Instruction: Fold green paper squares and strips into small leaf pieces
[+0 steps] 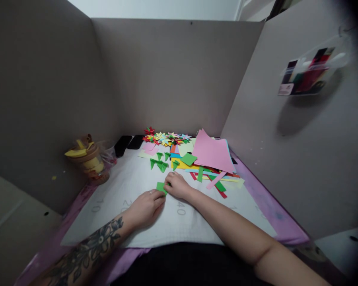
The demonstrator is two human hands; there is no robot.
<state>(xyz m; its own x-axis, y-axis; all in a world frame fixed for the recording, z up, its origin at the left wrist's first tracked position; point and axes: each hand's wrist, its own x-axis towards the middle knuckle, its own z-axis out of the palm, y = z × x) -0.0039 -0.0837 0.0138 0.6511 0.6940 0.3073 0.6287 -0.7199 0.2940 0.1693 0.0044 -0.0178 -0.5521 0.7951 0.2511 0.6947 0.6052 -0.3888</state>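
Note:
Between my two hands a small green paper square rests on the white numbered sheet. My left hand grips its lower left edge with fingers pressed together. My right hand is closed on its right side, covering part of it. Just beyond lie several folded green paper pieces, pointed in shape. A flat green square sits to their right, on top of coloured paper.
Pink paper sheets and coloured strips are piled at the right. Folded paper stars line the back. Two black phones and a brown pot stand left. Grey partitions enclose the table; a clear pouch hangs right.

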